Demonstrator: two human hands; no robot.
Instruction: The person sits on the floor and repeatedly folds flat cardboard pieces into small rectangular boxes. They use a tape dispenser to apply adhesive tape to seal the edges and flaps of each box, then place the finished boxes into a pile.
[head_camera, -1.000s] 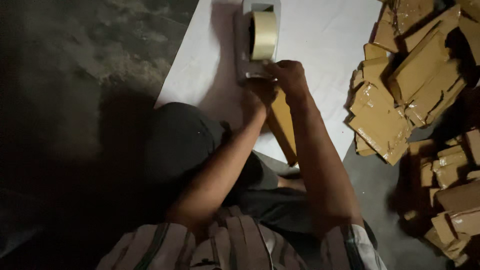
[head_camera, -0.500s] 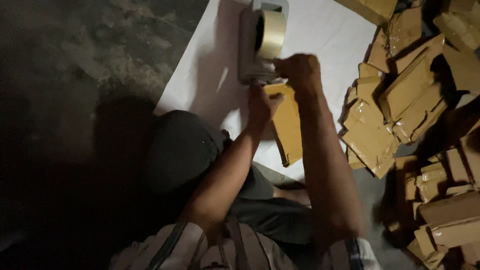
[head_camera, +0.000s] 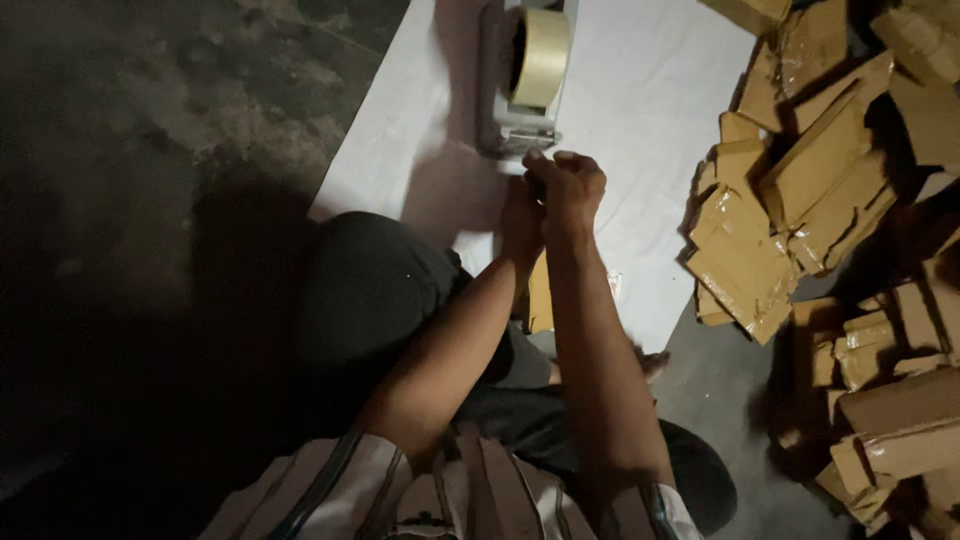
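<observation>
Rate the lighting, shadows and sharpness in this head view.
Head view: lit patchily from above; white sheet on the floor bright, left floor nearly black; both arms throw a shadow onto it; brown taped cardboard packets glint; hands at the grey tape dispenser slightly soft.

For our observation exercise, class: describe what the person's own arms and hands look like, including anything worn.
Both forearms are bare from the elbow down. The left hand and right hand wear no gloves, and no rings, watch or bracelet can be made out in the dim light. Short sleeves end near the elbows: light fabric with darker stripes, part of a striped shirt.
</observation>
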